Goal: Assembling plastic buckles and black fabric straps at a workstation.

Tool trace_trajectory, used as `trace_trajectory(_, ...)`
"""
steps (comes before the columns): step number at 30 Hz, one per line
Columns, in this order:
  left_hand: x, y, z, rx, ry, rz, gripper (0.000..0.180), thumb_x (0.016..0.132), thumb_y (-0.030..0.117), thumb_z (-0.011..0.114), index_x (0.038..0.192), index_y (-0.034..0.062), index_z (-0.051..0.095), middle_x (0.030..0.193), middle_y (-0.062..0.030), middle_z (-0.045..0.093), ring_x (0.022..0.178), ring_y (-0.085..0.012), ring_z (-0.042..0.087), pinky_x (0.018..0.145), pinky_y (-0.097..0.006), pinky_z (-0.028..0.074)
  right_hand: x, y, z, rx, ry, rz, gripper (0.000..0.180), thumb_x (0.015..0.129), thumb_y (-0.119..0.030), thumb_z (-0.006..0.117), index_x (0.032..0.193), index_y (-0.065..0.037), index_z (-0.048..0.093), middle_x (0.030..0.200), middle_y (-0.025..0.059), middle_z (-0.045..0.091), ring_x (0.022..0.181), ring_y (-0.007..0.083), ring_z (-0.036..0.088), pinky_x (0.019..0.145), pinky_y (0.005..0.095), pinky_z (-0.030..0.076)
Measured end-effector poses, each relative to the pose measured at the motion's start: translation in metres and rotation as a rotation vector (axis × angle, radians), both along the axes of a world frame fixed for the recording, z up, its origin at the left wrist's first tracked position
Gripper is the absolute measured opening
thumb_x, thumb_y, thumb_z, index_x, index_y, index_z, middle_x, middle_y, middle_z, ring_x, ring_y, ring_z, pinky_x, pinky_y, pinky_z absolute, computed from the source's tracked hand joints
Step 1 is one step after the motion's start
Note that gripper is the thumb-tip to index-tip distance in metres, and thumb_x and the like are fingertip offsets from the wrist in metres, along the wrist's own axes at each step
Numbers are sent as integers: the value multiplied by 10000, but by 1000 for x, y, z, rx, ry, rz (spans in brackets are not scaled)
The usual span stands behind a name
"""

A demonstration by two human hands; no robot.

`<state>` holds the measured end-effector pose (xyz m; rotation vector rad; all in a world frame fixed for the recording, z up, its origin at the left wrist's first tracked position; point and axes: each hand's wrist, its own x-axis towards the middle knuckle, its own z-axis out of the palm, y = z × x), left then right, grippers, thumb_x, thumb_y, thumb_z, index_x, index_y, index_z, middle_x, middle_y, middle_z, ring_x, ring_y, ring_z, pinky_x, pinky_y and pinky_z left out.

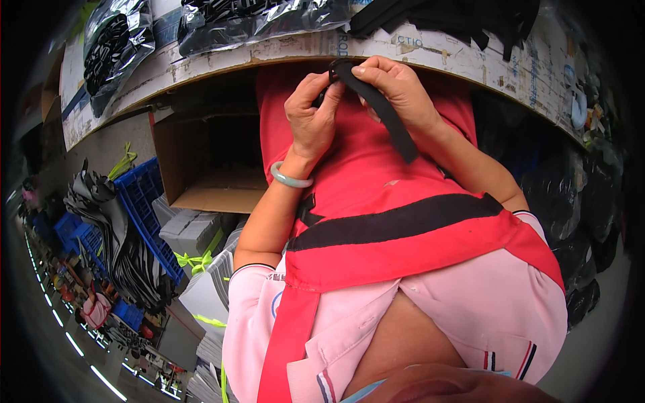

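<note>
Between my two hands is a black strap (386, 111), with a small dark loop or buckle at its upper end, too small to make out. My left hand (312, 117) pinches that upper end between thumb and fingers; a pale green bangle (291, 176) circles the wrist. On the other side, my right hand (398, 91) is closed on the strap near the same end, thumb on top. The strap's free end hangs down slantwise over my red apron (366, 168). Both hands are held at the near edge of the worktable (443, 54).
Clear plastic bags of black pieces (262, 23) and loose black straps (450, 17) lie on the worktable. Below it stands an open cardboard box (215, 191). At left are a blue crate (149, 215), hanging dark strips (121, 242) and tied grey stacks (208, 289). Black bags (564, 201) crowd the right.
</note>
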<state>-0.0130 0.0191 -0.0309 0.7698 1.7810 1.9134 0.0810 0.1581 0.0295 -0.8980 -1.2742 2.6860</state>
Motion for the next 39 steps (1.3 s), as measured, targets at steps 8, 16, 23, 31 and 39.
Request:
trace_trajectory(8, -2, 4, 1, 7, 209, -16, 186, 856, -22, 680, 1042, -19, 690, 822, -66, 633, 688, -122, 577, 618, -226, 450, -3, -4, -13, -1, 72, -52, 207, 956, -225, 621, 959, -21, 587, 741, 46, 635, 548, 76, 574, 491, 196, 479)
trace_trajectory(16, -14, -16, 11, -116, -667, -197, 181, 919, 87, 644, 1068, -1, 694, 740, -17, 619, 548, -68, 532, 478, -183, 365, 0, 9, -14, -54, -40, 125, 254, 963, -217, 615, 1127, -25, 591, 893, 38, 682, 820, 100, 661, 772, 230, 524)
trace_trajectory(23, -11, -8, 17, -109, -768, -116, 218, 908, 117, 667, 1070, -28, 683, 689, -11, 608, 537, -61, 510, 450, -200, 360, 2, -6, -18, 716, 348, 11, 145, 905, -114, 678, 1011, -19, 653, 963, 32, 619, 792, 62, 588, 744, 200, 475)
trace_trajectory(31, -8, -5, 19, -72, -513, 42, 171, 874, 98, 718, 1000, -17, 719, 668, 31, 590, 535, -20, 461, 467, -178, 322, 9, 1, 1, 497, -59, 192, 142, 908, -139, 682, 906, -12, 617, 724, 15, 614, 555, 59, 568, 486, 200, 479)
trace_trajectory(39, -6, -11, 20, -29, -155, -58, 187, 828, -22, 711, 1012, 4, 725, 825, -35, 631, 737, -85, 554, 650, -209, 440, 3, -6, -11, 316, 15, 26, 202, 918, -155, 666, 1006, 4, 579, 765, 42, 621, 571, 88, 604, 500, 219, 515)
